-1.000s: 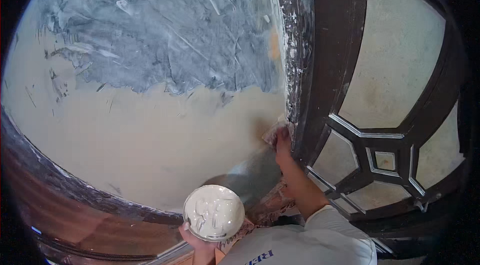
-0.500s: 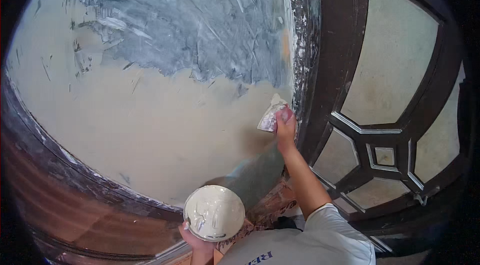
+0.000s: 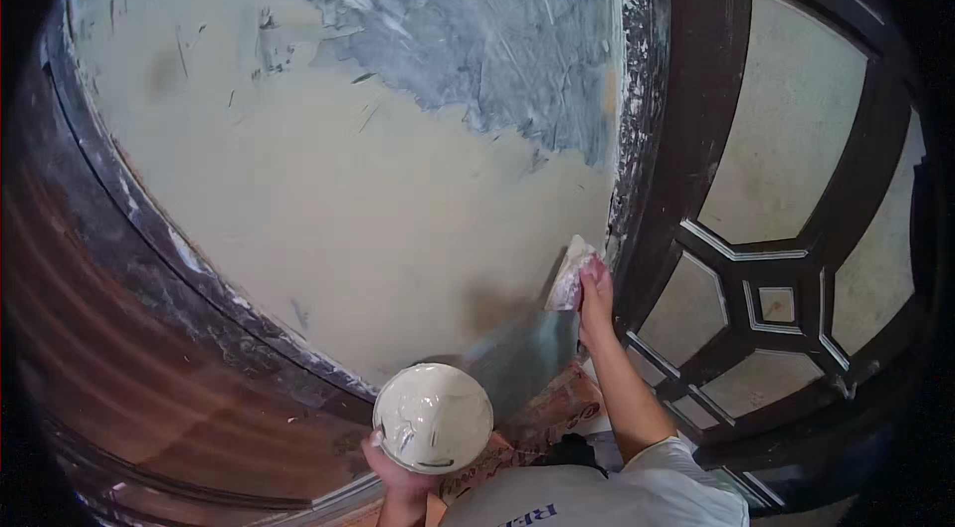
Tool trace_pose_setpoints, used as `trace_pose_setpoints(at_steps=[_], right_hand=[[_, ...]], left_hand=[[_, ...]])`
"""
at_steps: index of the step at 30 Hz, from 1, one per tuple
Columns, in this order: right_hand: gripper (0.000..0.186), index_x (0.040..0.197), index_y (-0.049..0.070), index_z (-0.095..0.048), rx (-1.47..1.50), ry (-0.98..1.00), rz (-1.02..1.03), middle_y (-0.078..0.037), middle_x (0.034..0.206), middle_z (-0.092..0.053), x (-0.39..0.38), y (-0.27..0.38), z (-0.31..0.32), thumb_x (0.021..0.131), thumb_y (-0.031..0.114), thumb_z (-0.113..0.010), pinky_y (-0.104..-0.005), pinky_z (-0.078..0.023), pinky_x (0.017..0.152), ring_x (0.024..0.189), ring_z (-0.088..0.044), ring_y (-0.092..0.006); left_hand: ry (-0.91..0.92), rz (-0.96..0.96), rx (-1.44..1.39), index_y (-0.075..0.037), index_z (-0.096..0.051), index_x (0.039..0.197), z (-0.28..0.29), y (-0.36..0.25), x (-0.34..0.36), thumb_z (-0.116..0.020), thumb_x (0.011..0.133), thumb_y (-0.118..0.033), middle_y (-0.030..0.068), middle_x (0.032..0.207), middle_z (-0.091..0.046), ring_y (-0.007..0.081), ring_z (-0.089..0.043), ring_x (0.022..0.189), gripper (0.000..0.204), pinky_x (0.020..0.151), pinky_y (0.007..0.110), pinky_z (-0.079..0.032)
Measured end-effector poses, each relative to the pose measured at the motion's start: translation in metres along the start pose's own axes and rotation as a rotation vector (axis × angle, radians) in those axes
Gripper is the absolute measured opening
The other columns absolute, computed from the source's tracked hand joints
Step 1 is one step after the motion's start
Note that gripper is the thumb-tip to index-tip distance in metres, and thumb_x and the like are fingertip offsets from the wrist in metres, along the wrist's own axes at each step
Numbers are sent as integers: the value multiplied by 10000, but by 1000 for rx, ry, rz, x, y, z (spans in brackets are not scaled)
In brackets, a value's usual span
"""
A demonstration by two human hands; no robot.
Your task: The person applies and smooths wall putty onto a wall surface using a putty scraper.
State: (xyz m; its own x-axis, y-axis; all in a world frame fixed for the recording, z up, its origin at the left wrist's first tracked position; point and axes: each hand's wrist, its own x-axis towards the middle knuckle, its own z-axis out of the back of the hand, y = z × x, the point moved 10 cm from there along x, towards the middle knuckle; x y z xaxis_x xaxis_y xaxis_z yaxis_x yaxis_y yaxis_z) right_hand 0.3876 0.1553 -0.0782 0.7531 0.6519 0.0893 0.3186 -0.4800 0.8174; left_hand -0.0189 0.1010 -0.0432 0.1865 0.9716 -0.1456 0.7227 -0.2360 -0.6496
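Observation:
My right hand [image 3: 595, 303] grips a putty knife [image 3: 569, 280], its blade smeared with cream filler. The blade meets the wall [image 3: 398, 199] close to its right edge, beside the dark door frame. Cream filler coats the lower and left parts of the wall, while a blue-grey patch [image 3: 497, 39] shows higher up. Below the blade is a bare greenish-grey area [image 3: 527, 353]. In my left hand [image 3: 396, 472] is a round tub [image 3: 434, 418] of wet cream filler, held near my body with the fingers around its rim and side.
On the right stands a dark panelled door [image 3: 696, 199] with pale inset panels. A paint-spattered strip [image 3: 642, 59] runs down between door and wall. Along the lower left curves a dark, scuffed frame [image 3: 199, 298] beside a reddish-brown glossy surface [image 3: 169, 408].
My right hand and the putty knife have moved down along the wall's right edge. The view has shifted, and the tub stays near my body in my left hand.

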Motion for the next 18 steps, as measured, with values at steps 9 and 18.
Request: trace_pose_setpoints(at_steps=[9,18], right_hand=[[352,1140,30,-504,-411,787,-3,-36,1011,-592,-100,81,-166,855,113,-693,-276,-463,840,932,-565,-113],[546,1236,89,-499,-900,1276,266,-195,1000,-649,-180,118,-242,778,253,-749,-361,-496,822,929,-648,-301]], left_hand=[[60,-29,-54,14,-461,1346,-14,-37,2,-478,764,-504,209,1267,-552,379,-555,1103,778,940,495,-457],[151,8,-193,32,-405,1385,-4,-52,-11,-448,773,-488,230,1296,-531,402,-560,1117,804,949,515,-469]])
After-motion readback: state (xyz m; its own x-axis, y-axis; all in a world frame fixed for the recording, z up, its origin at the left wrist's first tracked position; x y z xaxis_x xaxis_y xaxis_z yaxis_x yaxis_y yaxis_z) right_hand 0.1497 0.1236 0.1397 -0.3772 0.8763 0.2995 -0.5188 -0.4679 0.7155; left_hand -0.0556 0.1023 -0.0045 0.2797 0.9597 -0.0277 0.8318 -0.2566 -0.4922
